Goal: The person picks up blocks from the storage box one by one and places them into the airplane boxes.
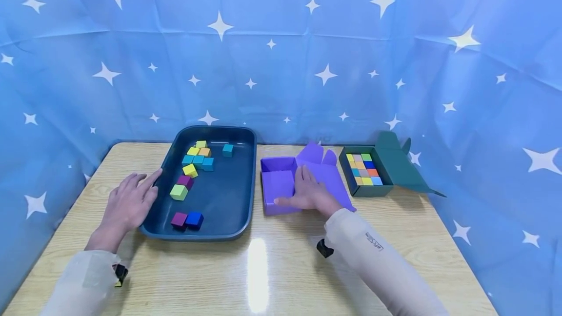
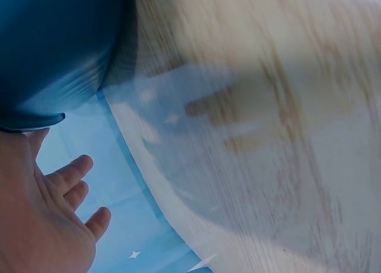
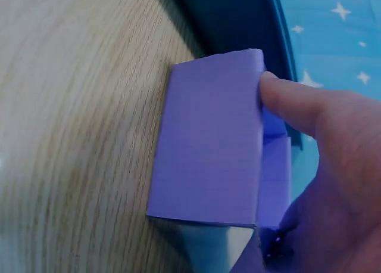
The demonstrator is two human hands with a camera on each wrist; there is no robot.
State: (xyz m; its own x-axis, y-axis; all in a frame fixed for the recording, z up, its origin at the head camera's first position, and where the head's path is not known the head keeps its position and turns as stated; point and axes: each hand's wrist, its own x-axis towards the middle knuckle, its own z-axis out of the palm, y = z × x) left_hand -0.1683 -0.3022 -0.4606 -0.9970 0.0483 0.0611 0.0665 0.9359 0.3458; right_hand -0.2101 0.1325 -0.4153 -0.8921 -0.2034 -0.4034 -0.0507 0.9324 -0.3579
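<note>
My left hand (image 1: 129,201) is beside the left rim of a dark blue tray (image 1: 224,194), its index finger at the rim. In the left wrist view its fingers are spread under the tray's edge. Several colored cubes (image 1: 178,192) lie in the tray: yellow, teal, orange, lime, magenta and blue. My right hand (image 1: 307,193) lies over the right part of a purple box (image 1: 277,187) with its lid folded back. Its thumb touches the box's front edge in the right wrist view; the other fingers stretch across the box, their tips partly hidden there.
A dark green box (image 1: 369,190) with its lid folded open to the right stands at the right, filled with rows of colored cubes (image 1: 366,173). A star-patterned blue curtain (image 1: 281,87) hangs behind the wooden table (image 1: 210,277).
</note>
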